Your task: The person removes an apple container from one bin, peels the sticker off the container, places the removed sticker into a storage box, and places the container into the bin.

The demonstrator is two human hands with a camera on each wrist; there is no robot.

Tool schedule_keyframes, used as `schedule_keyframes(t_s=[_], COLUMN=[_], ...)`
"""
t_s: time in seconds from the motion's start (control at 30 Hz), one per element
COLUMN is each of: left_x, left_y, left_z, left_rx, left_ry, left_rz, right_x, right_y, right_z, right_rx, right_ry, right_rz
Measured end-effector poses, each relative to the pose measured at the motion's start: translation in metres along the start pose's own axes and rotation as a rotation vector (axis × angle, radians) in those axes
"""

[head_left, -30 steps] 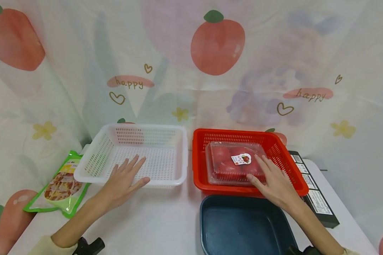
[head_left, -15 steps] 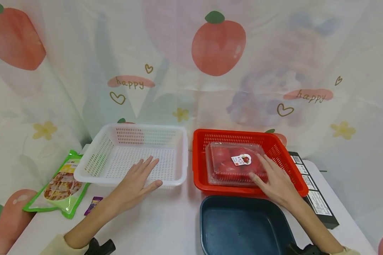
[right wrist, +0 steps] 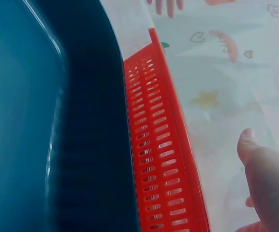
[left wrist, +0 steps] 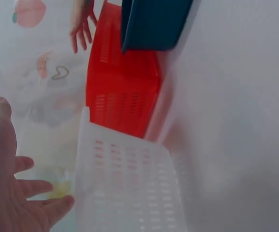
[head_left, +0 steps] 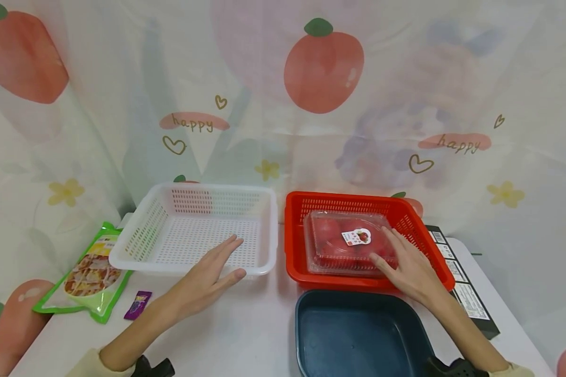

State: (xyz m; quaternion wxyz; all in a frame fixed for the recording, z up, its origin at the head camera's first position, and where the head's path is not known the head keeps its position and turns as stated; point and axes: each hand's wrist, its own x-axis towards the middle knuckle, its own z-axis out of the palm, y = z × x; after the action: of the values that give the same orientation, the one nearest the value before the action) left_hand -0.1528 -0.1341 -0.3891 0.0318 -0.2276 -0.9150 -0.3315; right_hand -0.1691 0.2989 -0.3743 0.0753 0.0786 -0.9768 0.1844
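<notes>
Left hand (head_left: 206, 280) flat, fingers straight, over the white basket's (head_left: 137, 246) 5 o'clock rim. Right hand (head_left: 407, 264) open, fingers resting on the clamshell (head_left: 332, 241) in the red basket (head_left: 294, 235), at the clamshell's 4 o'clock. Count: 2 baskets, 1 clamshell, 1 blue tub (head_left: 354, 335), 1 pouch (head_left: 91, 275) on the desk (head_left: 254, 330).

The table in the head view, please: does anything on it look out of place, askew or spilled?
Only a small purple packet lies loose on the table beside the green snack bag. The clear tomato box sits level in the red basket.
</notes>
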Motion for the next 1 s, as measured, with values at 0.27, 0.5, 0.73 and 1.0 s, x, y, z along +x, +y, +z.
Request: schedule_keyframes(t_s=[0.27,0.5,0.73,1.0], left_x=[0.003,0.003,0.004,0.005], left_y=[0.009,0.015,0.02,0.028], left_z=[0.004,0.007,0.011,0.02], left_rx=[-0.127,-0.291,-0.357,-0.37], left_ry=[-0.03,-0.072,-0.104,-0.15], left_rz=[0.033,0.013,0.015,-0.024], right_x=[0.003,0.005,0.008,0.008], right_y=[0.001,0.004,0.008,0.014], right_z=[-0.001,-0.001,-0.001,-0.002], right_rx=[-0.006,-0.003,0.005,0.018], right_ry=[-0.012,-0.019,-0.013,-0.009], right_rz=[0.013,0.016,0.012,0.02])
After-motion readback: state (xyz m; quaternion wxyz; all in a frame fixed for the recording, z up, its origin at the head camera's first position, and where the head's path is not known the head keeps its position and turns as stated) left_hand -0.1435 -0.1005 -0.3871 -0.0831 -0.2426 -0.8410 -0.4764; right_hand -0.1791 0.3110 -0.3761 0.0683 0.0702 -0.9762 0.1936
